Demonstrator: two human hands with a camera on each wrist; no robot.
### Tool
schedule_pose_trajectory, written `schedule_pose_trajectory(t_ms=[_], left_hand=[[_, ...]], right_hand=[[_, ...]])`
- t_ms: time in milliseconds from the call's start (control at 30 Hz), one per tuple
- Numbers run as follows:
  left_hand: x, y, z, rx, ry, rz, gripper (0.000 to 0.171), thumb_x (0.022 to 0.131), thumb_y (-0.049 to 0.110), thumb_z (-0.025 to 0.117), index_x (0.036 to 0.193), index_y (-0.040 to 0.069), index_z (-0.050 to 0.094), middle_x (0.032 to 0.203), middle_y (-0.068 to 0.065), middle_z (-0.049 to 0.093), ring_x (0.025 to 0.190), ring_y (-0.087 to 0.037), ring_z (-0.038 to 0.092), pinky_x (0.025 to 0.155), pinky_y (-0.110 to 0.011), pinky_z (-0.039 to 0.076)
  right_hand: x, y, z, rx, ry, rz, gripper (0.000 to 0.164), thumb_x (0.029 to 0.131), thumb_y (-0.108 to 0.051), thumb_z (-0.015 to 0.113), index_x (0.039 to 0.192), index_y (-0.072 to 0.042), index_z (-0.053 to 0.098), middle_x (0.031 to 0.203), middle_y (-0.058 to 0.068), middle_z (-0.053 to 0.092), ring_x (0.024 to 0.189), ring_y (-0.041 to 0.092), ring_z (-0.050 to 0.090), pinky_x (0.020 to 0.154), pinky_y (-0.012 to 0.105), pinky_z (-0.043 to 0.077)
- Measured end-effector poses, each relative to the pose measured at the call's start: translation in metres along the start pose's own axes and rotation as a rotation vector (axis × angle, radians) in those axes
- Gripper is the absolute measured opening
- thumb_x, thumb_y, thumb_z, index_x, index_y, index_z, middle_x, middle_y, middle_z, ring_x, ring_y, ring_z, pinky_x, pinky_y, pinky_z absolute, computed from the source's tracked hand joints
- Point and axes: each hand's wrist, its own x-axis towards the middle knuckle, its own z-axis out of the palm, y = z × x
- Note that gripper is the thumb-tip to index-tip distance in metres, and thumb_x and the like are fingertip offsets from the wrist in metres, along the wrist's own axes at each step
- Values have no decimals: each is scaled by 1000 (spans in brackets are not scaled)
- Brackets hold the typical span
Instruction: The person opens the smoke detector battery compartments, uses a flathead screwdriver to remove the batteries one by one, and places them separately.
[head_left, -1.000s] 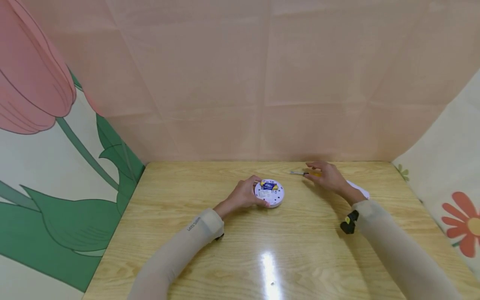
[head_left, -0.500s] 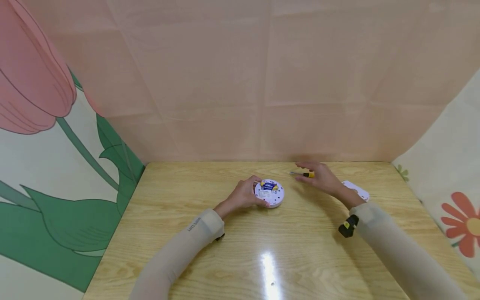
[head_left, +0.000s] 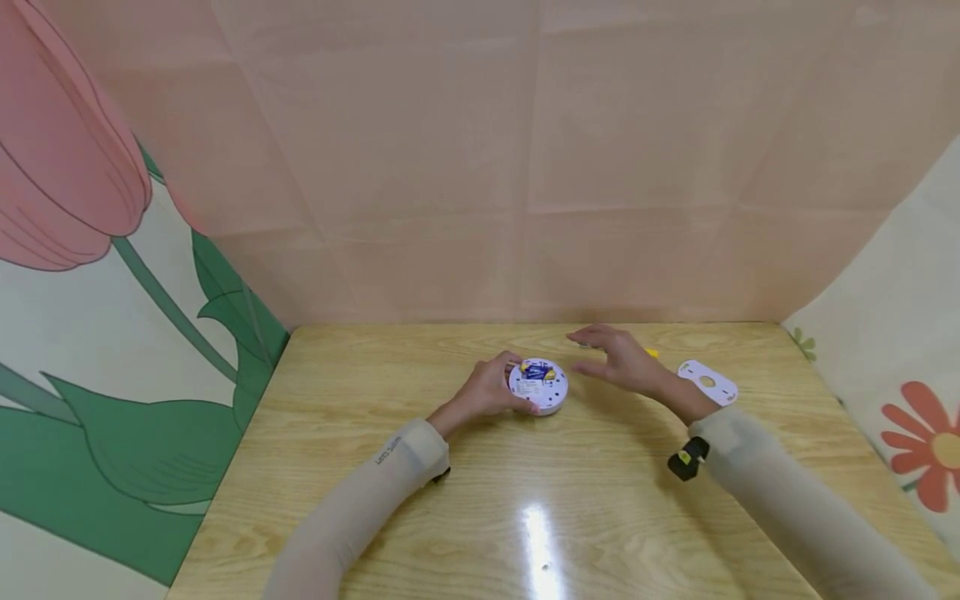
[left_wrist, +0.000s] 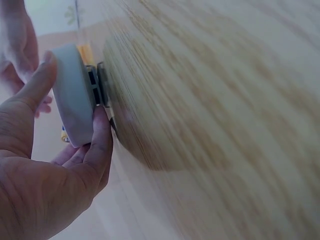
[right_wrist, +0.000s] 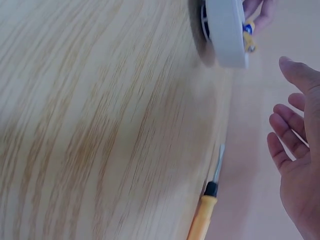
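Note:
My left hand (head_left: 491, 387) grips a round white smoke alarm (head_left: 542, 405) by its rim, thumb on the near side and fingers around the far side. A blue-and-yellow battery (head_left: 537, 372) shows on its upturned back. In the left wrist view, dark clips stick out from the underside of the alarm (left_wrist: 72, 97), close over the wood. My right hand (head_left: 624, 363) hovers just right of the alarm with nothing in it, fingers loosely spread. Below it lies a screwdriver (right_wrist: 206, 207) with a yellow handle, mostly hidden by the hand in the head view.
A white oval mounting plate (head_left: 693, 372) with a central hole lies to the right, beside my right forearm. The wooden table (head_left: 375, 367) ends at a pink cloth backdrop (head_left: 420, 208). Flower-printed cloths hang at both sides.
My right hand has moved left, from the screwdriver's handle toward the alarm, uncovering the mounting plate. The screwdriver stays on the table. My left hand and the alarm have not moved.

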Motion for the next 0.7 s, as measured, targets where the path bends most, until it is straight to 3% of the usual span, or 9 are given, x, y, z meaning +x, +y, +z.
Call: schedule_pose_trajectory(t_ms=[400, 700], left_hand=[[3, 0, 2, -2, 4, 10, 92, 67, 35, 103, 143, 8, 58, 132, -15, 72, 120, -23, 68, 104, -36, 54], [2, 2, 1, 2, 0, 1, 91, 69, 34, 103, 143, 7, 57, 132, -15, 72, 120, -24, 68, 103, -36, 54]], right_hand=[[6, -21, 9, 64, -61, -8, 51, 89, -16, 87, 134, 1, 70, 131, 20, 71, 121, 39, 67, 99, 58, 57], [6, -28, 19, 47, -133, 19, 48, 92, -17, 84, 134, 2, 70, 132, 19, 70, 122, 38, 66, 100, 57, 57]])
